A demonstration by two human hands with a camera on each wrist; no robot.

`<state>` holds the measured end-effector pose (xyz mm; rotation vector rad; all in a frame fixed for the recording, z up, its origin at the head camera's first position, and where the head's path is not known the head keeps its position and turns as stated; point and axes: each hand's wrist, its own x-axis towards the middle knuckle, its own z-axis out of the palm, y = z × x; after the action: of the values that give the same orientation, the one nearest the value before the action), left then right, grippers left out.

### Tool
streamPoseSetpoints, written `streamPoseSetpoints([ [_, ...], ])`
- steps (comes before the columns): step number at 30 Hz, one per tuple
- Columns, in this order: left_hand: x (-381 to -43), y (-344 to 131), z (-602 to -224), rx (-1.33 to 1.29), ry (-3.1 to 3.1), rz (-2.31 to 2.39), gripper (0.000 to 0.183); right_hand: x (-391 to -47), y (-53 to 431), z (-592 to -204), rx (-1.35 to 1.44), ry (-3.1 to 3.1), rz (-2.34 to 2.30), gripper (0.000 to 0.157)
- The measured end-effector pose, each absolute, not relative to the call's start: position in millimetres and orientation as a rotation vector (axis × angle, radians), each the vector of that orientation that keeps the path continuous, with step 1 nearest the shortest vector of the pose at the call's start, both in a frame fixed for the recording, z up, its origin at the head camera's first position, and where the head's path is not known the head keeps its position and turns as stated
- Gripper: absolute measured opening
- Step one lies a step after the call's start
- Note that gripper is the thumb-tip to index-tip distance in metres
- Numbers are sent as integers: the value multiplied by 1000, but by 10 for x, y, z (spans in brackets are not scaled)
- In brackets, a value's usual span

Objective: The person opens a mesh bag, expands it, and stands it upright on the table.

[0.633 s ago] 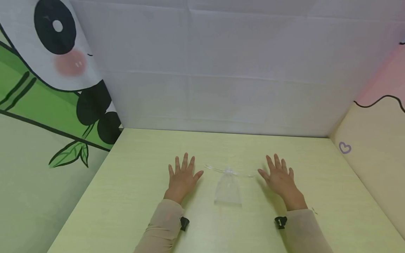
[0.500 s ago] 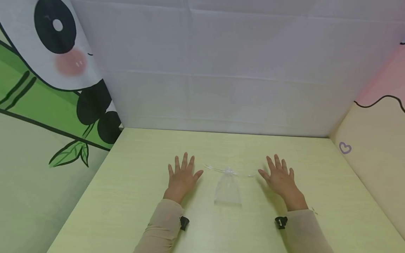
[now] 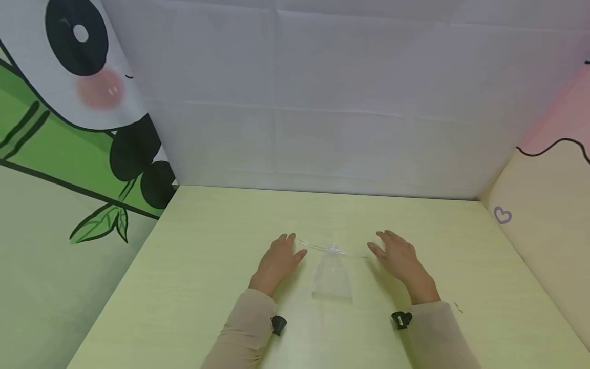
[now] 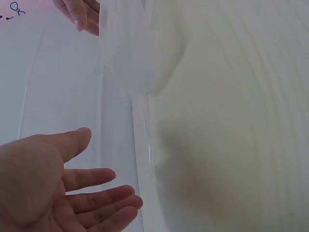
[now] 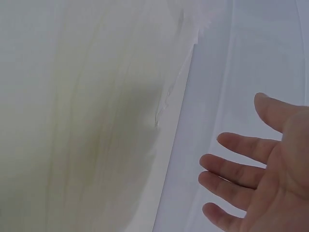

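Note:
A small sheer white drawstring pouch [image 3: 332, 277] lies on the table between the two hands, its neck gathered and its base towards the person. Its thin pale drawstrings [image 3: 314, 246] stretch out to both sides. To the left, the left hand [image 3: 278, 262] hovers near one string end, fingers relaxed and slightly bent, touching nothing. On the other side the right hand [image 3: 400, 262] is held close to the opposite string end, also holding nothing. Both palms look bare in the wrist views, where the pouch [image 4: 128, 48] and a string [image 5: 169, 94] show beside the fingers.
The pale wood-grain table [image 3: 207, 246] ends at a white backdrop [image 3: 322, 102]. A printed panel [image 3: 115, 169] borders the left side and a cream-and-pink panel [image 3: 544, 195] the right. A tiny dark mark [image 3: 458, 307] shows near the right sleeve.
Both hands have moved inward towards the pouch. Their fingers, spread straight before, are now closer together and slightly bent. The pouch has stayed in place.

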<state>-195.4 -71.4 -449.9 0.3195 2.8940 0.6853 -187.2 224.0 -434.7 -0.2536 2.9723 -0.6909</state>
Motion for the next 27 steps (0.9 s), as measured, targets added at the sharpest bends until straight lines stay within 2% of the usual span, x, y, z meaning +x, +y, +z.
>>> streamPoseSetpoints([
  [13,-2003,-397,-4480,431,2797,781,28,-1989,2012,-4376,-280,2832,-828,46],
  [27,-2058,-242,-4462,399,2766,826,25,-2092,1814,-4448,-249,2812,-850,31],
])
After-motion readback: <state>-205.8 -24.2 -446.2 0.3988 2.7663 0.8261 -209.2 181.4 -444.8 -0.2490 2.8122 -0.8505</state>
